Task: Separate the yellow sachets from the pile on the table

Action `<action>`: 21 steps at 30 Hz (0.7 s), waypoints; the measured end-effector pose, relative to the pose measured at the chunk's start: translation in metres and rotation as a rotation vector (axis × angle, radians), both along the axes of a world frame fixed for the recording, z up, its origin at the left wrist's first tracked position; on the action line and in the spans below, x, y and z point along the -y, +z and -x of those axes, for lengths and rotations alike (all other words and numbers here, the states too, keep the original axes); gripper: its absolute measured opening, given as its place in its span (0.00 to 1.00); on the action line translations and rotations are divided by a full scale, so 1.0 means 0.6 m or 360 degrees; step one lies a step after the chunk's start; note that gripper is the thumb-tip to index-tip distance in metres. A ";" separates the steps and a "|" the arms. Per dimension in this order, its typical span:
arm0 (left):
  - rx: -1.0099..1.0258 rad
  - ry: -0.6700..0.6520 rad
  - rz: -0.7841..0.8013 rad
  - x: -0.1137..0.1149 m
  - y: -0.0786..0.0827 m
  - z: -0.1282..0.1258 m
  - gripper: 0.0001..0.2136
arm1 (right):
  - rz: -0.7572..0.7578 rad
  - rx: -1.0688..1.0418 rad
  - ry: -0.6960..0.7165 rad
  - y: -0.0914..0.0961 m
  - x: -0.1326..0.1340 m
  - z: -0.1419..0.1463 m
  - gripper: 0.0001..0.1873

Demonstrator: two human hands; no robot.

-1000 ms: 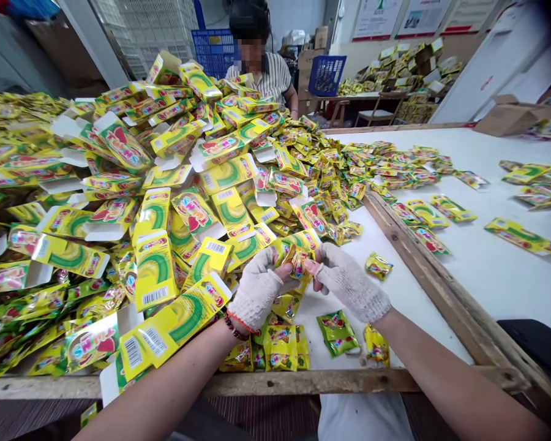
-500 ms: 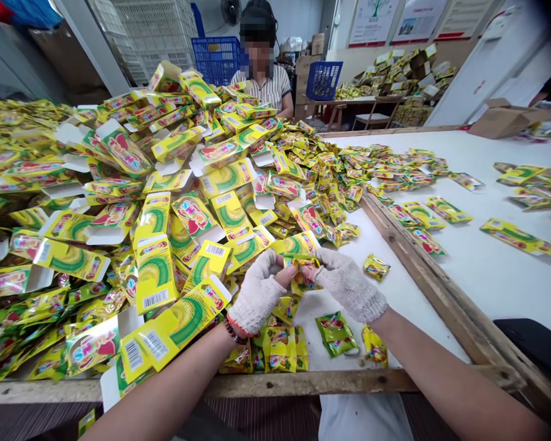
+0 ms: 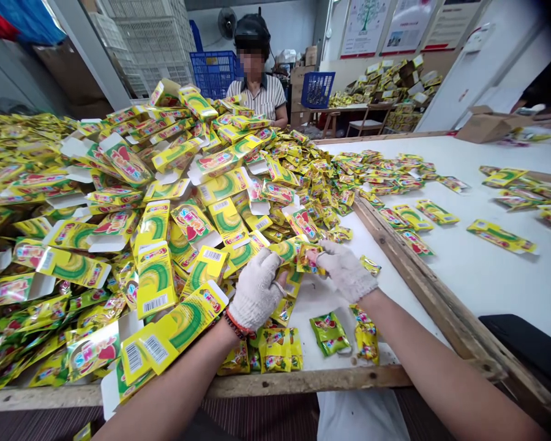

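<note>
My left hand [image 3: 258, 289], in a white fingerless glove, is closed at the near edge of the box pile. By its thumb is a yellow printed package [image 3: 293, 284], partly hidden by the fingers. My right hand [image 3: 349, 269], gloved too, pinches a small yellow candy packet [image 3: 307, 258] just right of the left hand. Below the hands lie several yellow packets [image 3: 275, 350], a green packet [image 3: 329, 334] and another yellow packet [image 3: 366, 335]. One more small packet [image 3: 370, 264] lies beyond my right wrist, partly covered.
Open-ended yellow cartons [image 3: 156, 278] are heaped high on the left, with loose packets around them. A wooden strip [image 3: 408, 275] divides the white table [image 3: 459, 269]; flat cartons [image 3: 502, 236] lie beyond it. A person [image 3: 256, 92] sits across the heap. A black object [image 3: 528, 349] rests at right.
My hands have moved apart. The right has drawn the candy packet slightly right, away from the left hand, where the yellow package now shows. The whole view has shifted a little.
</note>
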State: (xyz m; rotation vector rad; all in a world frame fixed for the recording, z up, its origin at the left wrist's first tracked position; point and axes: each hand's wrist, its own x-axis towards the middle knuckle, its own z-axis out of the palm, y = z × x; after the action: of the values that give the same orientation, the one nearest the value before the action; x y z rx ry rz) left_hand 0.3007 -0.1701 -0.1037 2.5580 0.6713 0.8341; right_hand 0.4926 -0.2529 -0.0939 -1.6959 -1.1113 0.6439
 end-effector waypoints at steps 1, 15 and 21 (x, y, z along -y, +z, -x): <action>0.0015 -0.0003 -0.0014 -0.001 -0.002 0.000 0.07 | 0.0021 0.0015 0.0009 0.002 -0.002 0.000 0.12; 0.0099 -0.0909 0.2147 0.009 0.042 0.033 0.29 | -0.0116 -0.0341 0.0738 0.052 0.060 -0.015 0.13; 0.0169 -0.0455 0.1533 0.005 0.020 0.031 0.26 | -0.0230 -0.0191 0.0277 0.030 0.036 -0.016 0.19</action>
State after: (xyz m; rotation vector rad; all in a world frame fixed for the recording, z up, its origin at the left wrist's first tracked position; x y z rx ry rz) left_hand 0.2823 -0.1732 -0.0915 1.6628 0.4836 0.3891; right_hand 0.5022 -0.2748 -0.0761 -1.4301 -1.1987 0.7457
